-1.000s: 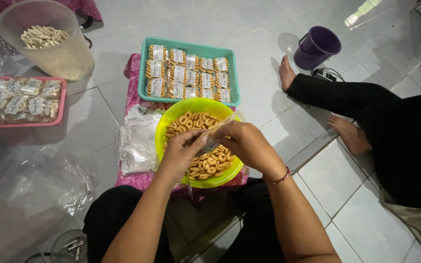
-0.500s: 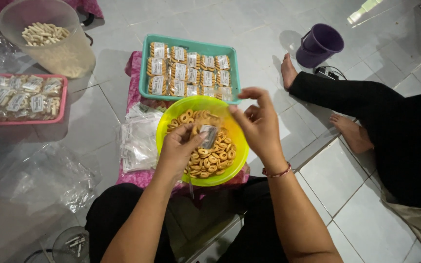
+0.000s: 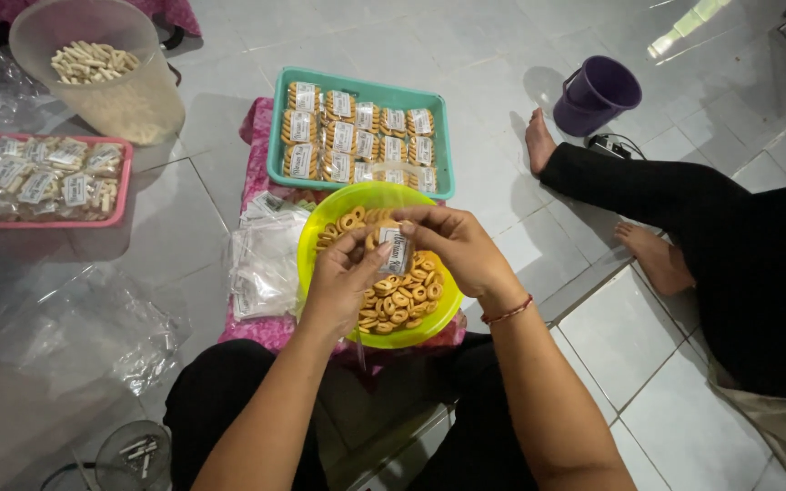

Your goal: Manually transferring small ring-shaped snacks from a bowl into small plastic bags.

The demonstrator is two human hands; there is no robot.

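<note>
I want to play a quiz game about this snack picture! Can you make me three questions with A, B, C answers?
1. Where is the purple bucket?
A. on the tiled floor
B. inside the teal tray
C. on the pink tray

2. What colour is the bowl of ring snacks?
A. red
B. yellow-green
C. white

3. What are the two hands doing?
A. resting apart
B. holding a small clear packet together
C. lifting the bucket

Answers: 1 A, it stands on tiles near a foot. 2 B, its rim is bright lime. 3 B, the left hand and right hand pinch the packet over the bowl.
</note>
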